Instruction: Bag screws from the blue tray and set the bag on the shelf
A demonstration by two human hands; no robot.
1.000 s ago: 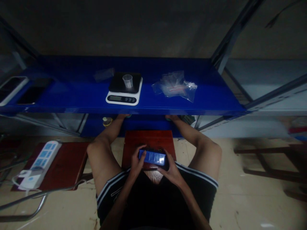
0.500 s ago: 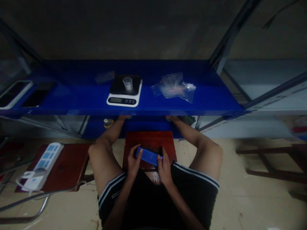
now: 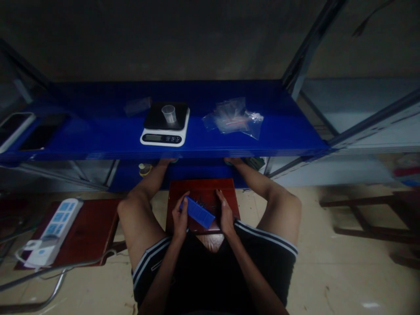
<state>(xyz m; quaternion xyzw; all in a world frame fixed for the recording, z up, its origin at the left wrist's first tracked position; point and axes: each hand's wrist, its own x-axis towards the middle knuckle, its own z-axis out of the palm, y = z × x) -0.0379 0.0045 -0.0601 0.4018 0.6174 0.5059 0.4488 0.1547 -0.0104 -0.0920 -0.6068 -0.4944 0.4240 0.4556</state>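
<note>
The blue rectangular plastic box with ridged, compartment-like sections [image 3: 200,213] is at 6 o'clock in the head view, above or on the dark red wooden stool [image 3: 179,189]; contact with the stool cannot be confirmed; its long axis runs from 10 o'clock to 4 o'clock.

The left hand [image 3: 180,221] grips the 10 o'clock end, thumb on the upper face; the right hand [image 3: 227,216] is open, just beside the 4 o'clock end, with no contact visible.

Handling, as judged: light and stiff; smooth faces, moderately slippery; body not fragile, though any thin lids or hinges would be the weak points; contents, if any, cannot be seen and may shift under tilt. Sound hold: the short ends, or the long side walls near mid-length, with pressure kept off the upper face.

From the box, the white digital scale with black platform [image 3: 152,138] lies at 11 o'clock on the blue shelf [image 3: 108,138], carrying a small clear plastic cup [image 3: 169,114]; crumpled clear plastic bags [image 3: 232,120] lie at 1 o'clock.
</note>
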